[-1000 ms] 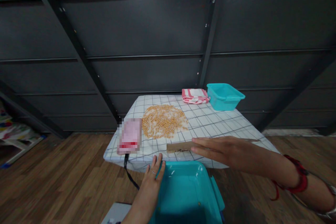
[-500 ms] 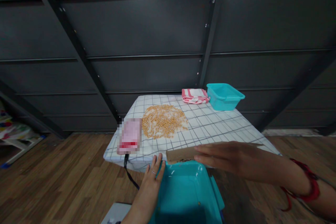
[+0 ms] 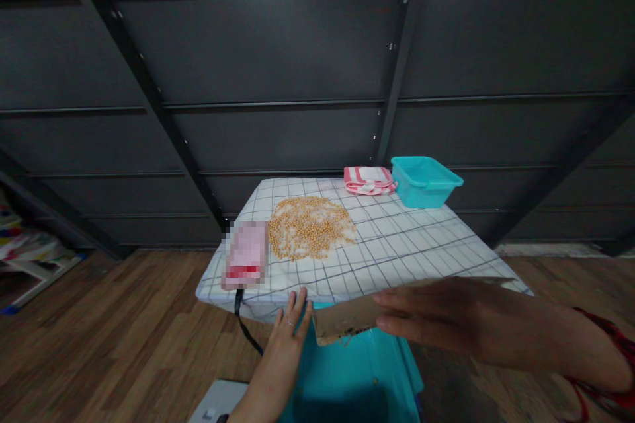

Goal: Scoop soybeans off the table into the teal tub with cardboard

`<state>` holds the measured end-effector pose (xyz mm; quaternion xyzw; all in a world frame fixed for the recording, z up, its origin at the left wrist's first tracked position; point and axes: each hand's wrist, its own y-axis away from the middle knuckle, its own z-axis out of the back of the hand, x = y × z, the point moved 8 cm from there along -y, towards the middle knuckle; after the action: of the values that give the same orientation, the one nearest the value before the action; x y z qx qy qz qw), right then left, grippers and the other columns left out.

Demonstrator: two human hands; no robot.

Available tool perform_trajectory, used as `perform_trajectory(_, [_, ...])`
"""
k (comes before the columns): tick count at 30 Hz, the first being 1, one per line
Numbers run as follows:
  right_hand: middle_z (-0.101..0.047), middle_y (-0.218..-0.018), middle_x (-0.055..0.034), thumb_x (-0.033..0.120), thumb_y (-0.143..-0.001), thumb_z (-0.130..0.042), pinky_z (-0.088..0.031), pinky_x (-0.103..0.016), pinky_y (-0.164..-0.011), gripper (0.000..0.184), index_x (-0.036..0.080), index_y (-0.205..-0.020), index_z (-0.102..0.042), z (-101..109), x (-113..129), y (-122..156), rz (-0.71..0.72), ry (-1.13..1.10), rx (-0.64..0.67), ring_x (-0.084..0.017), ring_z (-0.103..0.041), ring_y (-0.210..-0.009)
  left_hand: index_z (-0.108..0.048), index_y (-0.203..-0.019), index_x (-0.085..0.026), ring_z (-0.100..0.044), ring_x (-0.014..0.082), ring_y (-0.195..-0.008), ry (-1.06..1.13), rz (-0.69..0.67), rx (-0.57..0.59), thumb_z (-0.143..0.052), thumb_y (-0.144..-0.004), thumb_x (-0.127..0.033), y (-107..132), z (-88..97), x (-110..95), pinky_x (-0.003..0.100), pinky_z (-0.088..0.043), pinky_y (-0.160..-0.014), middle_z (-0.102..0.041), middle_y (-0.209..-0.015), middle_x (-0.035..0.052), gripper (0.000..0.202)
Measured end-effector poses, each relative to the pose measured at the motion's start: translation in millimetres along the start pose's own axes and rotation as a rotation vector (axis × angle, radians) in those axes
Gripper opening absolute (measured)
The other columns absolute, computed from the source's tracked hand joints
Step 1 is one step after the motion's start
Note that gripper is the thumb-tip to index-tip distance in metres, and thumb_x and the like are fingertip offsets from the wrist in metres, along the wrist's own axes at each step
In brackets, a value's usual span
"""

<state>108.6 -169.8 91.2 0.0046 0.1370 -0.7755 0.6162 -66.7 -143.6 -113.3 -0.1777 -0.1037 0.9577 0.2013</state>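
Observation:
My right hand (image 3: 446, 320) grips a strip of brown cardboard (image 3: 344, 320), which slants over the near table edge and above the far end of a teal plastic bin (image 3: 354, 370). Dark bits cling to the cardboard's lower edge. Fingers outstretched and slightly spread, my left hand (image 3: 285, 350) lies along the bin's left side by the table edge. The bin stands below the table's front, with a few small grains inside. Farther back, a spread of yellow soybean-like beans (image 3: 310, 228) covers part of the white checked tablecloth (image 3: 397, 244).
A blurred pink object (image 3: 245, 254) with a black strap lies left of the beans. At the back are a folded red-and-white striped cloth (image 3: 370, 180) and a teal basket (image 3: 426, 183). A grey flat object (image 3: 218, 400) is at lower left. A dark panelled wall (image 3: 278, 46) rises behind.
My right hand has brought the cardboard down and toward me, from the table edge to over the bin, tilting it. My left hand has stayed in place.

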Motion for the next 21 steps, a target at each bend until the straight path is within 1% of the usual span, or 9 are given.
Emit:
perform_trajectory(2, [-0.058,-0.116,-0.0059,0.006,-0.089,-0.027,-0.052,-0.024,-0.076,0.042,0.019,-0.125,-0.043,1,-1,0,-0.003,0.019,0.001,-0.014,-0.056,-0.102,-0.001,-0.135,-0.035,-0.012,0.0244,-0.13,-0.014,0.0,-0.011,-0.027,-0.08,0.006,-1,0.9,0,0.049,-0.033,-0.099,-0.019,-0.144,0.0071,0.073])
perform_trajectory(5, [-0.054,-0.122,-0.007,0.003,-0.086,-0.03,-0.052,-0.025,-0.076,0.049,0.019,-0.131,-0.036,-1,-11,0,-0.041,0.03,0.011,-0.014,-0.056,-0.103,0.003,-0.133,-0.036,-0.012,0.0235,-0.129,-0.032,-0.011,0.008,-0.024,-0.077,0.01,-2,1.2,-1,0.048,-0.034,-0.099,-0.018,-0.143,0.0056,0.078])
perform_trajectory(9, [-0.048,-0.129,-0.006,-0.007,-0.076,-0.027,-0.051,-0.027,-0.08,0.065,0.021,-0.135,-0.029,-16,-35,-3,-0.122,0.083,0.041,-0.015,-0.053,-0.107,0.006,-0.132,-0.035,-0.012,0.023,-0.129,-0.042,-0.009,0.026,-0.022,-0.072,0.014,-2,2.4,-2,0.048,-0.033,-0.099,-0.017,-0.143,0.0046,0.083])
perform_trajectory(13, [-0.045,-0.132,-0.0055,-0.009,-0.069,-0.025,-0.051,-0.027,-0.08,0.075,0.021,-0.138,-0.023,-33,-55,-7,-0.134,0.113,0.065,-0.015,-0.052,-0.109,0.008,-0.132,-0.035,-0.011,0.0236,-0.128,-0.078,-0.025,0.016,-0.022,-0.068,0.016,-1,0.7,-2,0.049,-0.033,-0.098,-0.017,-0.142,0.0059,0.086])
perform_trajectory(16, [-0.043,-0.133,-0.0062,-0.008,-0.066,-0.027,-0.051,-0.029,-0.08,0.078,0.02,-0.138,-0.022,-41,-62,-9,-0.13,0.092,0.106,-0.017,-0.052,-0.109,0.009,-0.132,-0.034,-0.01,0.0233,-0.128,-0.096,-0.032,0.005,-0.021,-0.068,0.016,0,-0.7,-1,0.048,-0.033,-0.098,-0.016,-0.142,0.0067,0.087])
perform_trajectory(21, [-0.045,-0.131,-0.0061,-0.009,-0.069,-0.027,-0.05,-0.03,-0.083,0.073,0.02,-0.136,-0.028,-40,-61,-9,-0.133,0.045,0.107,-0.018,-0.051,-0.11,0.008,-0.132,-0.035,-0.012,0.0234,-0.128,-0.069,-0.025,0.011,-0.022,-0.067,0.017,0,-1.0,0,0.049,-0.031,-0.099,-0.017,-0.143,0.0057,0.089])
